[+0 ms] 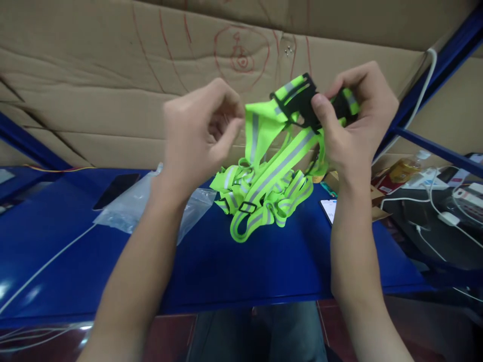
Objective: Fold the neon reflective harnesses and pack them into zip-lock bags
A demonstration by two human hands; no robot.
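Observation:
A neon-green strap harness with grey reflective stripes (264, 186) hangs from my raised hands, and its lower loops rest in a heap on the blue table (226, 271). My right hand (354, 115) is closed on the harness's black plastic buckle (300, 103), thumb pressed on it. My left hand (196, 130) is held up to the left of the straps with fingers curled in a pinch. I cannot make out anything between its fingertips. A black slider (247, 206) sits on one lower strap.
A clear plastic bag (132, 206) lies on the table at the left by a dark phone (116, 189). A lit phone (329, 208) lies to the right. White cables, chargers and a bottle (405, 168) crowd the far right. A cardboard wall stands behind.

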